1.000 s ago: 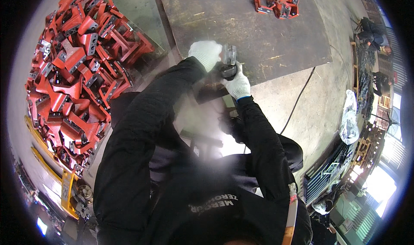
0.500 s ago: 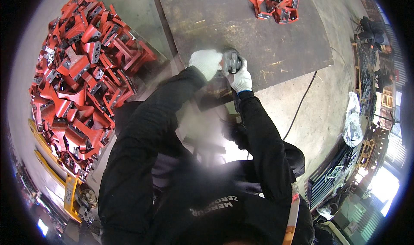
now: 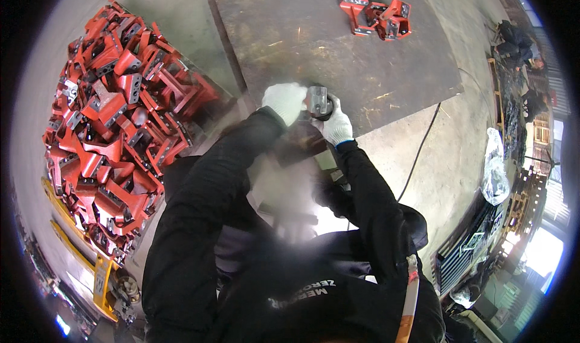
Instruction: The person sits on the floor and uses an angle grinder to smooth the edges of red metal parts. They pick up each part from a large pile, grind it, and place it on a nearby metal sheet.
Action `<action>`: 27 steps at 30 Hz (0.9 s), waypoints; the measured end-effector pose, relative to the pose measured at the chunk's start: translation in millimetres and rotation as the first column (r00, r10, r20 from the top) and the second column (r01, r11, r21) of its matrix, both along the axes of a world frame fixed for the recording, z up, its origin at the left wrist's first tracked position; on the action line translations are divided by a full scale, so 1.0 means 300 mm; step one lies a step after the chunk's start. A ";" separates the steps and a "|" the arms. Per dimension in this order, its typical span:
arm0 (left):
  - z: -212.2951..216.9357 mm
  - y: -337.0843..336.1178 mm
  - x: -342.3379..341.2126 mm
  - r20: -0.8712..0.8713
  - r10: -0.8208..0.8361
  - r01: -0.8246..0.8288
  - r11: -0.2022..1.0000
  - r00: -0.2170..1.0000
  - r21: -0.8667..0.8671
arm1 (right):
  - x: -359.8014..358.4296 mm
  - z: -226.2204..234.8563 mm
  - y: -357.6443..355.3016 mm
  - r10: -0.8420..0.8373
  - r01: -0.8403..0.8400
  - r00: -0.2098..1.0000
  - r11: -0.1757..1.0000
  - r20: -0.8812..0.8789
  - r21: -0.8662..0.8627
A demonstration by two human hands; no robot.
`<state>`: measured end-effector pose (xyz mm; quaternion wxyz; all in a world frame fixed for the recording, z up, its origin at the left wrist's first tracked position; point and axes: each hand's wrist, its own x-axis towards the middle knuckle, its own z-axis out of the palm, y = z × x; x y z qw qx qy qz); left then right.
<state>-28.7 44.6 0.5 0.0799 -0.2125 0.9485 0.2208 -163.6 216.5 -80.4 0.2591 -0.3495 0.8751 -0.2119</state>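
Above the near edge of the dark work table (image 3: 290, 35), both my white-gloved hands hold a metal bracket (image 3: 318, 99). A grey, block-like end of it faces up; the rest is hidden by my gloves. My left hand (image 3: 284, 102) closes on its left side. Round the right side and lower edge curl the fingers of my right hand (image 3: 336, 125). Farther off on the table lies a small group of red brackets (image 3: 386, 20) with grey ends. A large heap of similar red brackets (image 3: 115, 107) fills the area to my left.
Yellow pallet-truck parts (image 3: 103, 282) show at the lower left. A black cable (image 3: 418, 147) runs across the concrete floor right of the table. Clear plastic wrap (image 3: 495, 168) and stacked dark slats (image 3: 465, 240) lie farther right. People (image 3: 538, 64) are at the far right.
The bracket has turned in my hands, so a lighter grey face now shows where a dark one did. My hands stay on it, slightly lower in view.
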 end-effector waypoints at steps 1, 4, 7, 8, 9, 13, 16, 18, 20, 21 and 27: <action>-0.003 0.000 -0.002 -0.024 0.003 -0.003 1.000 1.000 0.004 | 0.011 0.007 0.015 -0.052 0.052 0.999 0.999 0.010 0.004; 0.005 0.003 0.005 -0.024 -0.006 0.006 1.000 1.000 0.011 | 0.051 0.026 0.058 -0.120 0.119 0.992 0.992 0.048 0.035; -0.014 0.005 0.006 -0.016 -0.002 0.002 1.000 1.000 -0.030 | 0.090 0.107 0.089 0.002 -0.011 0.995 0.996 0.099 0.086; -0.030 0.002 0.011 -0.034 0.000 -0.001 1.000 0.999 -0.031 | 0.098 0.094 0.089 -0.048 0.037 0.994 0.993 0.099 0.111; -0.039 0.004 0.003 -0.063 -0.008 0.006 1.000 0.998 -0.027 | 0.099 0.077 0.107 -0.119 0.112 0.989 0.990 0.086 0.081; -0.022 0.002 0.003 -0.044 0.004 -0.004 1.000 0.999 -0.008 | 0.133 0.059 0.131 -0.207 0.204 0.974 0.978 0.087 0.043; -0.046 0.002 0.015 -0.098 0.010 -0.013 0.999 0.995 -0.036 | 0.156 0.081 0.166 -0.086 0.081 0.993 0.995 0.085 0.066; -0.041 -0.004 0.010 -0.070 0.026 -0.025 0.999 0.997 0.022 | 0.140 0.094 0.162 -0.188 0.185 0.982 0.980 0.033 0.075; -0.051 -0.009 0.005 -0.109 0.077 -0.067 0.994 0.991 0.091 | 0.098 0.123 0.156 -0.369 0.368 0.924 0.929 0.099 0.032; -0.095 -0.022 0.030 -0.150 0.133 -0.115 0.986 0.980 0.124 | 0.079 0.172 0.153 -0.423 0.426 0.893 0.905 0.151 0.013; -0.082 -0.086 0.039 -0.089 0.206 -0.175 0.945 0.975 0.276 | -0.175 0.350 0.278 -0.634 0.792 0.598 0.562 0.491 -0.239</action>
